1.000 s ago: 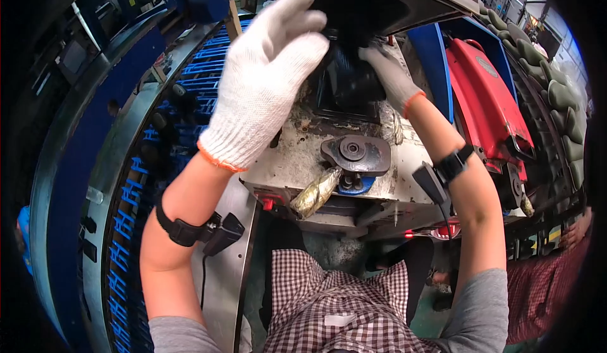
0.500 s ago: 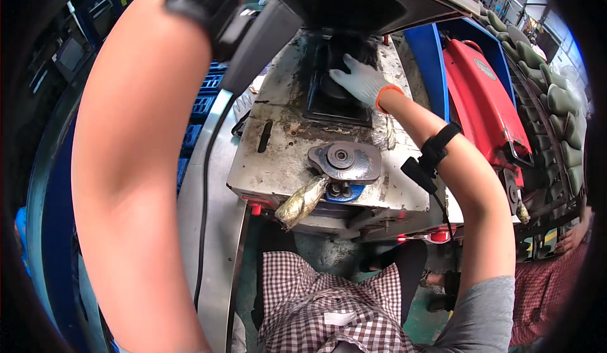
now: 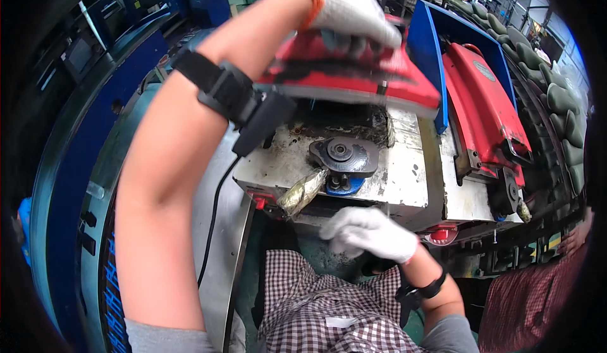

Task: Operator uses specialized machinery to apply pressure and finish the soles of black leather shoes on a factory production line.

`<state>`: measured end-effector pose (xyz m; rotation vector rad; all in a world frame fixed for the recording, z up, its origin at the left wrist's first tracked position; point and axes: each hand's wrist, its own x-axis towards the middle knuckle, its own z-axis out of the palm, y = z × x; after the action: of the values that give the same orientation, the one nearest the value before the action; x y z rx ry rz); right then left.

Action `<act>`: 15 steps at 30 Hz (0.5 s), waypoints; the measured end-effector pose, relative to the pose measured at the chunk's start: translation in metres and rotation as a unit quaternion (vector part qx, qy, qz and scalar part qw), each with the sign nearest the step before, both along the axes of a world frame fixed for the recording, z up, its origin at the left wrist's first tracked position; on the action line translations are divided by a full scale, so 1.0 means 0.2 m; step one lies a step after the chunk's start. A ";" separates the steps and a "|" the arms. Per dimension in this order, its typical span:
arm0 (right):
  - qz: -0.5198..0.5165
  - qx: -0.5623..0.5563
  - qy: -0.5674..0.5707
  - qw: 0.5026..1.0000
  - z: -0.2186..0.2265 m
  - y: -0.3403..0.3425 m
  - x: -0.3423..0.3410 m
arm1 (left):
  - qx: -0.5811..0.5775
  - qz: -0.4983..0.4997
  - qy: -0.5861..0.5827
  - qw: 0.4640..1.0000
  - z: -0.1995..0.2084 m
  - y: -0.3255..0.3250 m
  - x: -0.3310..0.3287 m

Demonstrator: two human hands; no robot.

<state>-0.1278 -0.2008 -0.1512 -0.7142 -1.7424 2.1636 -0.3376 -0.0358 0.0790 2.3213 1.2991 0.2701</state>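
Note:
My left hand (image 3: 357, 16), in a white glove with an orange cuff, is closed on the red lid (image 3: 360, 78) of a machine at the top of view. The lid is tilted low over the dark mould area, and that area is mostly hidden beneath it. My right hand (image 3: 370, 234), also gloved, hangs in front of the machine's near edge, apart from it. Its fingers look bent but are blurred. Between the hands, a dark metal cam plate (image 3: 344, 157) sits on the machine top (image 3: 404, 169), with a lever handle (image 3: 301, 193) wrapped in yellowish film.
At the right stands a second machine with a red lid (image 3: 484, 100) beside a blue panel (image 3: 429, 55). Beyond it, a rack holds several olive-green moulded pieces (image 3: 563, 100). A steel side surface (image 3: 215, 252) lies at the left. Another person's sleeve (image 3: 525, 302) shows at the lower right.
The red lid has come down and toward me with my left hand on it. My right hand has withdrawn from the black mould to in front of the machine.

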 end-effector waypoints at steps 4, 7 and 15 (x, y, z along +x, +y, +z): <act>-0.052 -0.175 0.189 0.965 -0.29 -0.03 -0.24 | -0.092 -0.028 -0.038 0.995 -0.33 0.00 0.02; -0.046 -0.240 0.311 0.919 -0.26 -0.03 -0.41 | -0.055 -0.024 0.019 0.998 -0.47 -0.05 0.02; -0.056 -0.410 0.443 0.795 -0.21 -0.03 -0.42 | 0.083 -0.021 0.061 0.994 -0.63 -0.07 0.03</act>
<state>-0.2110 -0.2075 -0.1927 0.1199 -0.2572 2.4838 -0.3319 -0.0500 -0.0460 2.5383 1.3291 0.2334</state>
